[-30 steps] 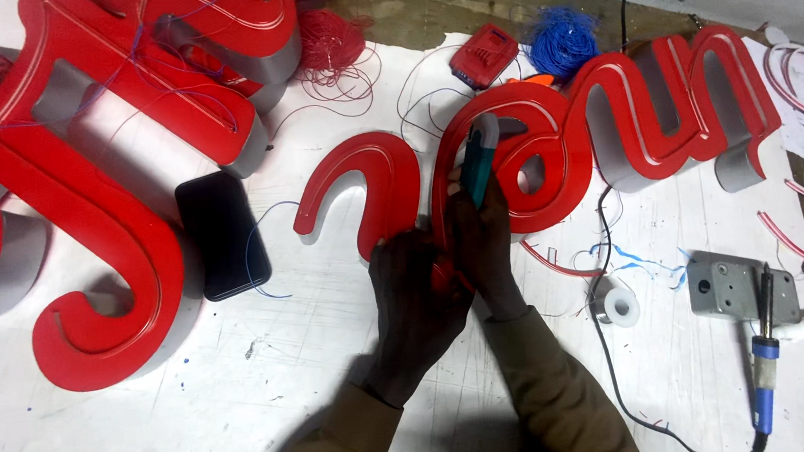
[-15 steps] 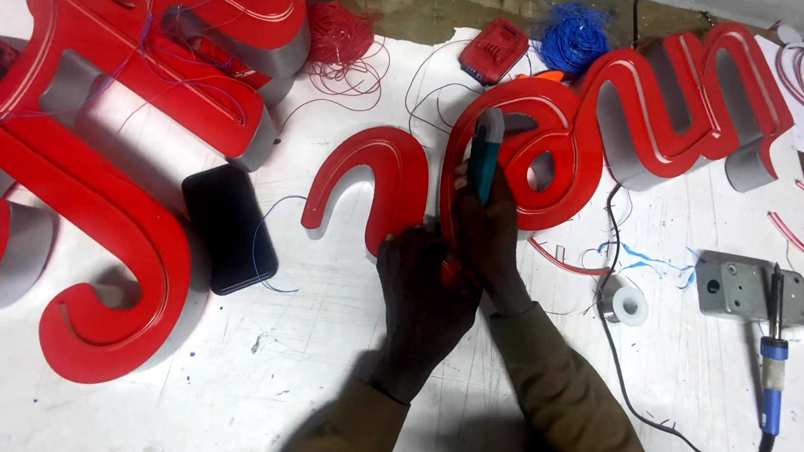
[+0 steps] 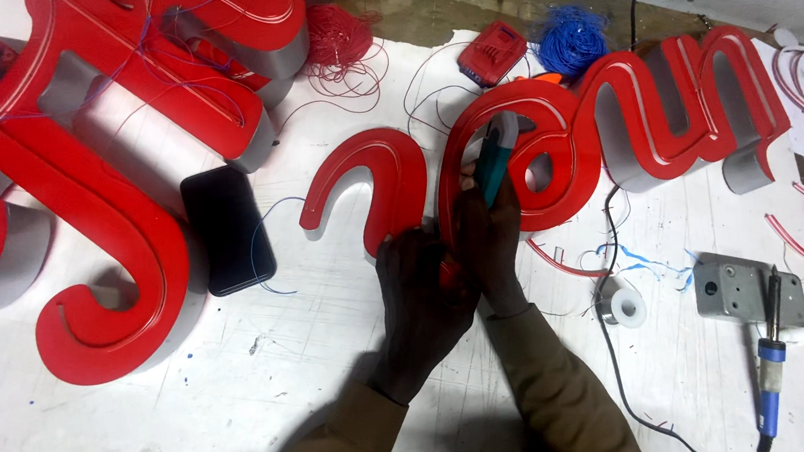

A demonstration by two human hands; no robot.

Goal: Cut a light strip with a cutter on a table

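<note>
My right hand (image 3: 492, 237) grips a teal-handled tool (image 3: 493, 161) whose tip rests on the face of a red cursive sign letter piece (image 3: 648, 124). My left hand (image 3: 420, 288) presses on the lower edge of that same red piece, right beside my right hand, fingers curled on it. A separate red curved piece (image 3: 373, 180) lies just left of my hands on the white table (image 3: 195, 423).
A large red channel-letter sign (image 3: 86, 207) fills the left. A black rectangular box (image 3: 228, 230) lies beside it. Red wire bundle (image 3: 340, 40), blue wire bundle (image 3: 569, 41), small red box (image 3: 493, 53), solder roll (image 3: 626, 308), grey metal box (image 3: 747, 289) and blue-handled soldering iron (image 3: 769, 363) lie around.
My hands and the tool stay in nearly the same place on the red letter; only the view has shifted slightly.
</note>
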